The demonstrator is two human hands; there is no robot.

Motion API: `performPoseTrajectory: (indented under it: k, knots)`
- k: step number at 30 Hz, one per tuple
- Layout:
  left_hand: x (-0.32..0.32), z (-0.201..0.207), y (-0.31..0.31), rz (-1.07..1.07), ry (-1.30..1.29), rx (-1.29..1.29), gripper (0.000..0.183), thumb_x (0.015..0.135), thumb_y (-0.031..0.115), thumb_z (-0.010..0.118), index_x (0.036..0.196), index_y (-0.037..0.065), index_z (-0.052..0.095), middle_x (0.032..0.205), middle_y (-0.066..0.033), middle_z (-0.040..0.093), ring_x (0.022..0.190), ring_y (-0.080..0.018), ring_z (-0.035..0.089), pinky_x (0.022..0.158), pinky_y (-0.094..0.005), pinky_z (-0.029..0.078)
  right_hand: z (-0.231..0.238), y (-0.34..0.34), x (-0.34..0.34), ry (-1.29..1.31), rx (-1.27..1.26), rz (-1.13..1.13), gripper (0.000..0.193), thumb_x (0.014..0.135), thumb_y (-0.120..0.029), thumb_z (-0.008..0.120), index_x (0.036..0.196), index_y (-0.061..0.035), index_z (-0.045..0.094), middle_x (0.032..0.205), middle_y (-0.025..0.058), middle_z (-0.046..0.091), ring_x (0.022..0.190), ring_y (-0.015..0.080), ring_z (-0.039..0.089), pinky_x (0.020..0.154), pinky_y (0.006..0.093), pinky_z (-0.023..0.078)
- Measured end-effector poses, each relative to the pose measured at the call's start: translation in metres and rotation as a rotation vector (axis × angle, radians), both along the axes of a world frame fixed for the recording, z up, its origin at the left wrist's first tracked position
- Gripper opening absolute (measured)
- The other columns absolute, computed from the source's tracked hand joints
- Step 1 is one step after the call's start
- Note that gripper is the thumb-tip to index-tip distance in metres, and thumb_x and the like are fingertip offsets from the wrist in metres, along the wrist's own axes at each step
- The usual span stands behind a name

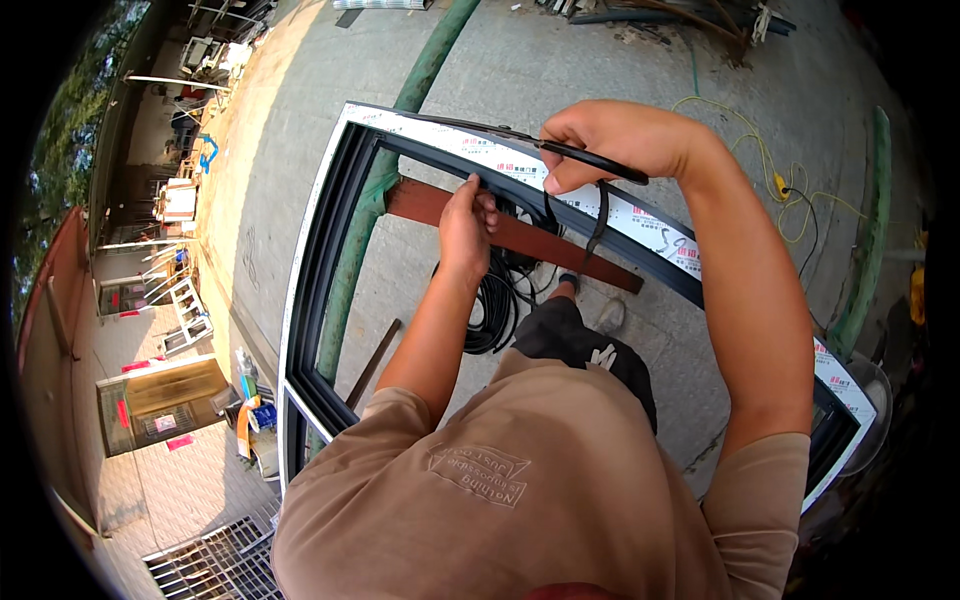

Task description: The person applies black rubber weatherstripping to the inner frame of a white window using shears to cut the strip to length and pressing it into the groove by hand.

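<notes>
A large window frame [470, 147], dark inside and covered with printed white film on its face, lies in front of me. My right hand [620, 140] is above its far rail, closed on a black rubber strip [603, 215]. The strip bends across the fingers and its lower part hangs down toward the frame's inner edge. From this hand a thin dark length reaches left over the rail; I cannot tell whether it belongs to the strip. My left hand [468, 228] has its fingers curled at the inner edge of the far rail. What they grip, if anything, is hidden.
Green posts [440, 55] and a red-brown bar [530, 240] run beneath the frame. A black coil [492, 315] lies on the floor by my feet. A yellow cord [765, 165] trails at the right. A white ladder [188, 308] stands by the building at the left.
</notes>
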State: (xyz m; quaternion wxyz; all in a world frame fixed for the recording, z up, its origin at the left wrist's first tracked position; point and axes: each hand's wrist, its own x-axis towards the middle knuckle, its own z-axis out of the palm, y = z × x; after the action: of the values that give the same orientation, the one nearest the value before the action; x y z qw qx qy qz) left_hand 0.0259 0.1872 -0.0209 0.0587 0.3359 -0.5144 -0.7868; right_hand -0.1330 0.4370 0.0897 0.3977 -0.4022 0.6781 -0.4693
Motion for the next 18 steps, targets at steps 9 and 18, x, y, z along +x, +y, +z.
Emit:
performPoseTrajectory:
  k: [9, 18]
  knots:
    - [0.001, 0.001, 0.019, -0.039, 0.008, 0.058, 0.023, 0.112, 0.028, 0.061, 0.095, 0.013, 0.057, 0.079, -0.0011, 0.056, 0.068, -0.0149, 0.049, 0.064, -0.0309, 0.039, 0.004, 0.001, 0.001, 0.001, 0.04, 0.004, 0.029, 0.093, -0.032, 0.086, 0.095, -0.007, 0.072, 0.072, -0.0052, 0.058, 0.064, 0.0066, 0.049, 0.057, 0.0303, 0.035]
    - [0.001, 0.005, 0.022, -0.002, -0.039, 0.021, 0.03, 0.115, 0.034, 0.056, 0.093, 0.013, 0.057, 0.078, -0.0015, 0.057, 0.067, -0.0149, 0.05, 0.063, -0.0313, 0.039, 0.001, 0.001, 0.0, 0.037, 0.043, 0.002, 0.035, 0.091, -0.039, 0.087, 0.097, -0.0066, 0.073, 0.07, -0.0051, 0.057, 0.062, 0.0075, 0.049, 0.056, 0.0309, 0.034]
